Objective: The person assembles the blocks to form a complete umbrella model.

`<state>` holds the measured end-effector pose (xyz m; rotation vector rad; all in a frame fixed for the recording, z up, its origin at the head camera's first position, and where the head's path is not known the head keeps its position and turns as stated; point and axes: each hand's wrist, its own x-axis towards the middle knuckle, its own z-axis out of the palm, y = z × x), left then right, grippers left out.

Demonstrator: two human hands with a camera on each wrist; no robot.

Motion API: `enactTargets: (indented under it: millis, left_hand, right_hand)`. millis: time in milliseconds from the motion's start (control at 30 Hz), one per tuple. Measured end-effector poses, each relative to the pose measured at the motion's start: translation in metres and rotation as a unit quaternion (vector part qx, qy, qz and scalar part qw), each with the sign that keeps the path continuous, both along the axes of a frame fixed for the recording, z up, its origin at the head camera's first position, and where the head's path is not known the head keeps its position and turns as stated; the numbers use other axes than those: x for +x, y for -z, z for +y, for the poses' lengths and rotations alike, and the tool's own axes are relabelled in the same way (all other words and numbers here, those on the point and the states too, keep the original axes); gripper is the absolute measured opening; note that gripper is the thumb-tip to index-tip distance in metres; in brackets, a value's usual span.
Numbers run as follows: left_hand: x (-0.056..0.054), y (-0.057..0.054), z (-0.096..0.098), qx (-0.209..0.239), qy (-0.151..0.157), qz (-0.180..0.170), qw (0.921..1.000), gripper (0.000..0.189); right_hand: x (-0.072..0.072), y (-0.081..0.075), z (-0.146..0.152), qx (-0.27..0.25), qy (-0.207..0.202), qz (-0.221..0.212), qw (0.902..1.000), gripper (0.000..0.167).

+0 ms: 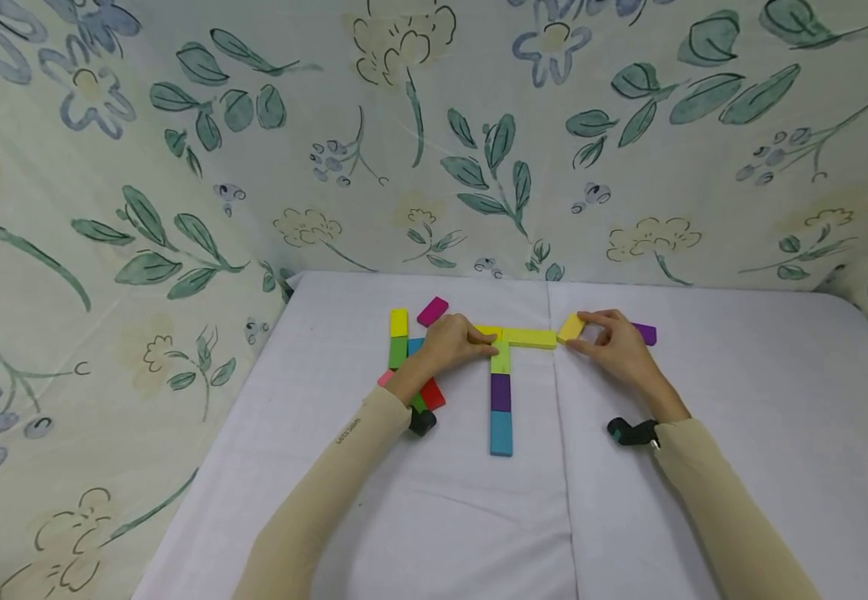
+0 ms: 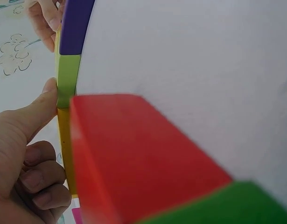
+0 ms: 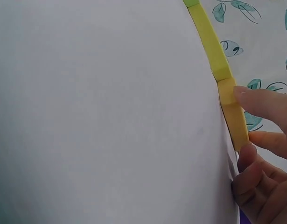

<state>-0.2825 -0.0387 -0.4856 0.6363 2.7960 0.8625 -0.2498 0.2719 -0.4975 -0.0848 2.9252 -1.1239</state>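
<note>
Wooden-looking coloured blocks form a T on the white table. Its stem has a lime block [image 1: 501, 360], a purple block [image 1: 501, 392] and a blue block [image 1: 501, 433]. Along the top lie a yellow block [image 1: 487, 330] on the left and a yellow-green block [image 1: 530, 338] on the right. My left hand [image 1: 445, 343] has thumb and forefinger at the yellow block where it meets the lime one; its other fingers curl. Between thumb and fingers, my right hand [image 1: 617, 343] pinches an orange-yellow block [image 3: 234, 116], tilted, its end against the yellow-green block.
Left of the T lies a loose cluster: a yellow piece [image 1: 399, 322], a green block [image 1: 398, 352], a red block [image 1: 432, 393] and others partly under my left arm. A magenta block [image 1: 432, 312] sits behind. Another purple piece [image 1: 645, 334] shows beyond my right hand. Floral cloth [image 1: 479, 167] hangs behind.
</note>
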Motion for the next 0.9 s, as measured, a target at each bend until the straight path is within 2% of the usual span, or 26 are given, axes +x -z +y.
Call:
enactTargets:
  millis: [500, 733, 900]
  left_hand:
    - [0.001, -0.0015, -0.0004, 0.003, 0.003, -0.002, 1.0, 0.039]
    - [0.0022, -0.0041, 0.0003, 0.002, -0.007, -0.022, 0.9997, 0.037]
    - [0.0014, -0.0041, 0.0011, 0.001, -0.009, -0.019, 0.9998, 0.038]
  right_hand:
    - [-0.0011, 0.0031, 0.0026, -0.008, 0.007, 0.007, 0.9999, 0.064]
    - [-0.0016, 0.0019, 0.0036, -0.008, 0.002, -0.007, 0.9999, 0.066]
    - [0.0008, -0.0053, 0.0056, -0.012, -0.006, -0.028, 0.9995, 0.07]
